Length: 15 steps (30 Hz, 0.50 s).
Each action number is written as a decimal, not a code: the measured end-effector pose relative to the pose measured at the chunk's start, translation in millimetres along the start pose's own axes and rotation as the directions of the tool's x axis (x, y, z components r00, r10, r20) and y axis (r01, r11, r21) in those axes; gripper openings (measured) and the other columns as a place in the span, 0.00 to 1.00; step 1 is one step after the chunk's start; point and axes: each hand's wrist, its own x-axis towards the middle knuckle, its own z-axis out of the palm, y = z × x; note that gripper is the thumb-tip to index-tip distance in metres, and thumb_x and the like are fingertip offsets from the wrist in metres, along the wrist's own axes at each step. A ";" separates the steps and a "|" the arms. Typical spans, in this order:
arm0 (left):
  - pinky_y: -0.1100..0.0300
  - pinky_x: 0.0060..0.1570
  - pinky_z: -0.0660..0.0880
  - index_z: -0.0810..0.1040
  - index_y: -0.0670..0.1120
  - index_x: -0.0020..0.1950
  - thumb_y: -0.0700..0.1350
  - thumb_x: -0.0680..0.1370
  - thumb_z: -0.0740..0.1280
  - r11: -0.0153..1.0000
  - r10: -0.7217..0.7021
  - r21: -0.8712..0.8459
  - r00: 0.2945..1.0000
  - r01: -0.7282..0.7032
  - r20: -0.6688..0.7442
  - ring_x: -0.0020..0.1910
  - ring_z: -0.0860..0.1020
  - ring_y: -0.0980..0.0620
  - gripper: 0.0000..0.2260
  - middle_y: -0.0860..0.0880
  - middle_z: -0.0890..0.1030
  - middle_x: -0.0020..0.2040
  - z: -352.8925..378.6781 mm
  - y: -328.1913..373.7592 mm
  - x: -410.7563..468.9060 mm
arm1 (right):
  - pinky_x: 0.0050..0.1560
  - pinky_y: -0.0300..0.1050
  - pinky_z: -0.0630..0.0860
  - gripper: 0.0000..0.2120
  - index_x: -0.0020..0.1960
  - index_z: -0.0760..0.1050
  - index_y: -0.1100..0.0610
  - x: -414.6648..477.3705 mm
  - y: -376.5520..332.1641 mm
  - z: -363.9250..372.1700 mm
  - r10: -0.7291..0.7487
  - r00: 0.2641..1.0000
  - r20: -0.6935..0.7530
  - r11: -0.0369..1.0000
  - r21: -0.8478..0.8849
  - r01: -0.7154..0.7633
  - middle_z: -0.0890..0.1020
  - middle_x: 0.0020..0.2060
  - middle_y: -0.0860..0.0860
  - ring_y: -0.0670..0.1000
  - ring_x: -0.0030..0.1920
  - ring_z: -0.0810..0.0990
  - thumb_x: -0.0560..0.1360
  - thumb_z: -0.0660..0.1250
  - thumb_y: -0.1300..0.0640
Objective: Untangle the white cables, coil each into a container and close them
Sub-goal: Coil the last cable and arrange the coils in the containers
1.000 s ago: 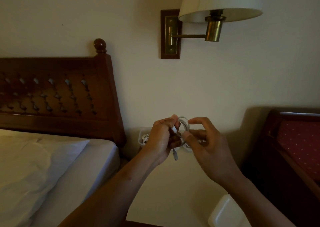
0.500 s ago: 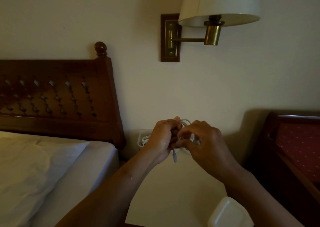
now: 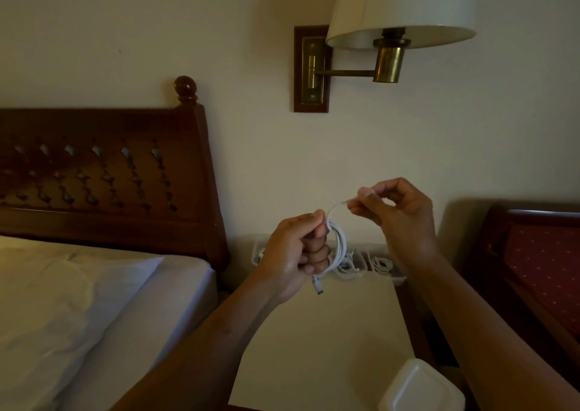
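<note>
My left hand [image 3: 295, 255] grips a coiled white cable [image 3: 338, 243] above the bedside table; a plug end hangs below my fist. My right hand [image 3: 394, 209] pinches the cable's free end, lifted up and to the right of the coil. Behind my hands, clear containers [image 3: 384, 264] stand against the wall with white cables inside; the left container is largely hidden by my left hand. A white lid [image 3: 422, 387] lies at the table's near right corner.
The cream bedside table [image 3: 329, 332] sits between a bed with white sheets [image 3: 94, 300] and dark wooden headboard [image 3: 110, 178] on the left and a red upholstered chair [image 3: 543, 260] on the right. A brass wall lamp [image 3: 389, 33] hangs overhead.
My right hand has come away from the coil and pulled the cable's free end up and to the right. My left hand still holds the coil.
</note>
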 end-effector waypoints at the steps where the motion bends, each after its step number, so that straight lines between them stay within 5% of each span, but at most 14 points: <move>1: 0.65 0.22 0.57 0.71 0.46 0.36 0.45 0.85 0.58 1.000 0.008 -0.029 1.000 -0.008 0.007 0.22 0.54 0.57 0.17 0.51 0.53 0.28 -0.1 2.0 -1.4 | 0.49 0.52 0.85 0.05 0.50 0.77 0.64 -5.5 7.4 -0.9 0.008 1.000 0.002 0.999 -0.043 -0.008 0.85 0.42 0.60 0.60 0.42 0.88 0.77 0.73 0.65; 7: 0.64 0.22 0.58 0.71 0.45 0.36 0.44 0.86 0.56 0.997 0.057 -0.057 0.998 -0.058 -0.017 0.22 0.55 0.57 0.18 0.53 0.58 0.26 0.0 6.4 3.9 | 0.40 0.39 0.81 0.09 0.49 0.86 0.57 -39.4 28.0 0.0 0.021 0.965 0.260 0.955 -0.290 0.058 0.88 0.40 0.51 0.49 0.39 0.86 0.77 0.70 0.68; 11: 0.64 0.22 0.58 0.71 0.45 0.37 0.44 0.87 0.55 0.999 0.044 -0.018 0.999 -0.044 0.007 0.22 0.56 0.57 0.19 0.52 0.58 0.26 0.3 -1.4 5.8 | 0.43 0.45 0.80 0.08 0.49 0.85 0.58 -40.0 25.6 -1.8 0.053 0.937 0.344 0.842 -0.520 0.143 0.85 0.42 0.51 0.50 0.41 0.82 0.75 0.72 0.69; 15: 0.65 0.22 0.59 0.70 0.45 0.37 0.44 0.87 0.56 0.999 0.039 -0.008 0.999 -0.039 0.029 0.22 0.56 0.57 0.19 0.52 0.57 0.26 5.1 -7.6 6.7 | 0.40 0.45 0.81 0.11 0.48 0.85 0.60 -37.5 18.9 -6.2 0.139 0.935 0.325 0.920 -0.391 -0.001 0.86 0.37 0.56 0.52 0.36 0.82 0.75 0.68 0.73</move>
